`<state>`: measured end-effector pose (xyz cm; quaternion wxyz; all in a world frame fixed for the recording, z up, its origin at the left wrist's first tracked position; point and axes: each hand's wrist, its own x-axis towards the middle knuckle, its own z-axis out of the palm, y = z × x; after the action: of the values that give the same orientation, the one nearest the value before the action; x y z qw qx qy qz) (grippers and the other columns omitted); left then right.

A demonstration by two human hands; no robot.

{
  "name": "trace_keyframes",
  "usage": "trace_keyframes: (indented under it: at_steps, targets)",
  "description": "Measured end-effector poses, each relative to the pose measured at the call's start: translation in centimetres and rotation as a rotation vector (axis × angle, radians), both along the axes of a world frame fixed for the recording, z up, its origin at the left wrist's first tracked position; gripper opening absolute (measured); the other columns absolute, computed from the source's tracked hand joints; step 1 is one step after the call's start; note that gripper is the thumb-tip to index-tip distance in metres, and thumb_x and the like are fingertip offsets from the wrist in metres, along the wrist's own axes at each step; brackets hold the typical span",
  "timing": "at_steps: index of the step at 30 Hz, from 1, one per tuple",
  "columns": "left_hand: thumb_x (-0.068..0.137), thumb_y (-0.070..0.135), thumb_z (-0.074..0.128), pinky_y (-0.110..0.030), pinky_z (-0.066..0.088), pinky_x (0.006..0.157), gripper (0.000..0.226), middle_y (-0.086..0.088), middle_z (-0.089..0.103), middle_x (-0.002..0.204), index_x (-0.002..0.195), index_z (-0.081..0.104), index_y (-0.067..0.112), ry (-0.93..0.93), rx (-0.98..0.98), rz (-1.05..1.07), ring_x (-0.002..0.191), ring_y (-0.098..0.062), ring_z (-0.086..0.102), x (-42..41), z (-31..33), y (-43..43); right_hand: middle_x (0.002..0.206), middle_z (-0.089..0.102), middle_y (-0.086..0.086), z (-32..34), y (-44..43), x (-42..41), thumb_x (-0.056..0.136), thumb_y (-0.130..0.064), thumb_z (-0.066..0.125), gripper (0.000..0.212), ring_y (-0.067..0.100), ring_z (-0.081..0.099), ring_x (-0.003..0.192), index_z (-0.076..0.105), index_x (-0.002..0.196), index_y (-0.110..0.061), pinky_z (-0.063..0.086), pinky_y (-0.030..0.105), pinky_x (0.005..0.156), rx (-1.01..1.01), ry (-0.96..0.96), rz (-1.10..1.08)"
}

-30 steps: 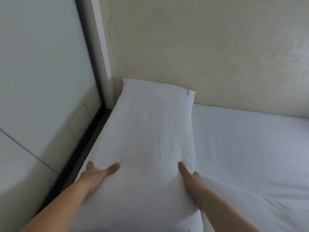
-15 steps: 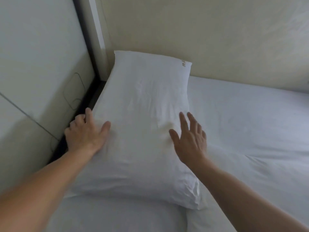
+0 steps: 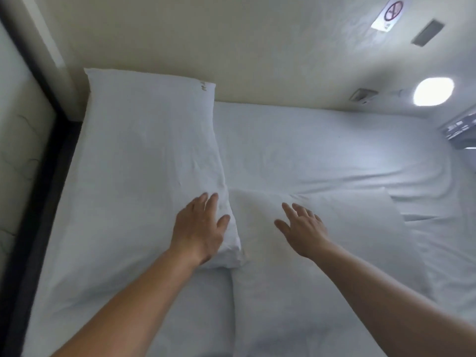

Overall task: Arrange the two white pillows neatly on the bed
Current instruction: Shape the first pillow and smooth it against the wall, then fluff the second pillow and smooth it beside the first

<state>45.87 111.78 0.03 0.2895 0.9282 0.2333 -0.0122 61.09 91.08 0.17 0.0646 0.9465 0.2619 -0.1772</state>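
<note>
One white pillow (image 3: 146,150) lies lengthwise along the left side of the bed (image 3: 322,145), its far end against the wall. My left hand (image 3: 199,229) rests flat on that pillow's near right corner, fingers spread. A second white pillow (image 3: 334,253) lies to its right, nearer to me and slightly askew. My right hand (image 3: 302,229) hovers open over the second pillow's left part, fingers apart, holding nothing.
A dark frame strip (image 3: 38,202) and a pale panel run along the bed's left side. The beige wall (image 3: 257,47) behind carries a no-smoking sign (image 3: 389,14), a vent (image 3: 427,32), a round lamp (image 3: 434,91) and a small switch (image 3: 363,95).
The view has swung right, revealing the second pillow. My left hand moved from the first pillow's left edge to its near right corner. My right hand left that pillow and shifted over the second one.
</note>
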Motion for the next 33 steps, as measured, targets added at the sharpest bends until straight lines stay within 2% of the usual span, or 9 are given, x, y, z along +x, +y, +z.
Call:
trace_keyframes:
  at_steps: [8, 15, 19, 22, 24, 27, 29, 31, 33]
  targets:
    - [0.085, 0.067, 0.034, -0.05, 0.008, 0.117, 0.079, -0.003, 0.002, 0.162, 0.151, 0.007, 0.033, 0.179, 0.088, -0.302, 0.147, -0.024, 0.001, 11.2, -2.9, -15.7, 0.16, 0.018, 0.004, 0.7, -16.5, 6.9, 0.091, -0.065, 0.029, 0.07, 0.025, 0.018, 0.145, 0.015, 0.149, -0.031, 0.019, 0.042, 0.116, 0.057, -0.017, -0.013]
    - [0.035, 0.084, 0.064, -0.068, -0.004, 0.106, 0.146, -0.003, -0.003, 0.162, 0.147, -0.014, 0.034, 0.549, 0.185, -0.319, 0.145, -0.035, -0.008, 16.6, -6.9, -22.3, 0.161, -0.012, -0.008, -2.6, -26.9, 14.2, 0.065, -0.088, 0.034, 0.109, 0.019, -0.007, 0.147, -0.013, 0.149, -0.036, 0.009, 0.046, 0.117, -0.048, 0.131, 0.208]
    - [0.049, 0.069, 0.076, -0.071, 0.002, 0.105, 0.127, -0.013, 0.034, 0.144, 0.145, 0.019, 0.009, 0.559, 0.233, -0.277, 0.136, -0.029, 0.026, 17.2, -8.2, -25.0, 0.148, -0.028, -0.02, -3.5, -24.3, 19.0, 0.036, -0.101, 0.035, 0.14, 0.013, -0.014, 0.146, -0.042, 0.131, -0.034, 0.007, 0.042, 0.117, -0.109, 0.087, 0.363]
    - [0.081, 0.036, 0.068, -0.07, 0.002, 0.107, 0.072, -0.02, 0.05, 0.132, 0.136, 0.038, 0.001, 0.534, 0.173, -0.199, 0.128, -0.033, 0.041, 17.5, -9.4, -25.7, 0.145, -0.029, -0.023, -5.2, -20.6, 21.5, 0.034, -0.103, 0.033, 0.137, 0.009, -0.012, 0.145, -0.045, 0.127, -0.037, 0.009, 0.038, 0.115, -0.115, 0.077, 0.474]
    - [0.093, 0.006, 0.045, -0.07, 0.002, 0.109, 0.037, -0.03, 0.056, 0.122, 0.127, 0.049, -0.007, 0.518, 0.131, -0.171, 0.121, -0.046, 0.046, 17.3, -9.7, -25.6, 0.155, -0.016, -0.02, -6.5, -18.7, 21.9, 0.051, -0.094, 0.036, 0.123, 0.008, -0.001, 0.146, -0.041, 0.131, -0.04, 0.016, 0.035, 0.113, -0.114, 0.067, 0.52]
    - [0.095, 0.002, 0.036, -0.069, 0.017, 0.107, 0.035, -0.025, 0.06, 0.123, 0.124, 0.056, -0.004, 0.551, 0.217, -0.259, 0.119, -0.046, 0.05, 16.5, -8.7, -26.2, 0.155, 0.023, -0.014, -6.8, -17.6, 20.9, 0.062, -0.073, 0.043, 0.105, 0.006, 0.03, 0.138, -0.01, 0.147, -0.041, 0.031, 0.029, 0.104, -0.211, 0.106, 0.492]
    - [0.096, 0.005, 0.037, -0.062, 0.029, 0.103, 0.035, -0.022, 0.06, 0.124, 0.124, 0.056, -0.001, 0.501, 0.243, -0.281, 0.118, -0.044, 0.051, 15.2, -7.6, -27.2, 0.132, 0.055, -0.014, -6.3, -17.7, 19.2, 0.054, -0.07, 0.057, 0.076, 0.007, 0.053, 0.12, 0.032, 0.124, -0.052, 0.042, 0.025, 0.088, -0.212, 0.109, 0.469]
    - [0.096, 0.006, 0.038, -0.052, 0.037, 0.096, 0.032, -0.019, 0.062, 0.12, 0.121, 0.058, 0.0, 0.425, 0.26, -0.271, 0.114, -0.043, 0.054, 13.2, -6.5, -28.9, 0.116, 0.066, -0.005, -5.3, -18.9, 16.5, 0.058, -0.058, 0.065, 0.047, 0.016, 0.062, 0.108, 0.042, 0.095, -0.042, 0.045, 0.029, 0.077, -0.201, 0.06, 0.452]
    - [0.094, 0.004, 0.04, -0.044, 0.042, 0.088, 0.03, -0.015, 0.066, 0.114, 0.114, 0.062, 0.001, 0.368, 0.292, -0.252, 0.107, -0.04, 0.059, 10.9, -5.2, -30.9, 0.113, 0.068, 0.003, -4.5, -20.7, 13.5, 0.07, -0.045, 0.065, 0.037, 0.026, 0.063, 0.106, 0.052, 0.103, -0.033, 0.047, 0.032, 0.078, -0.182, 0.019, 0.435]
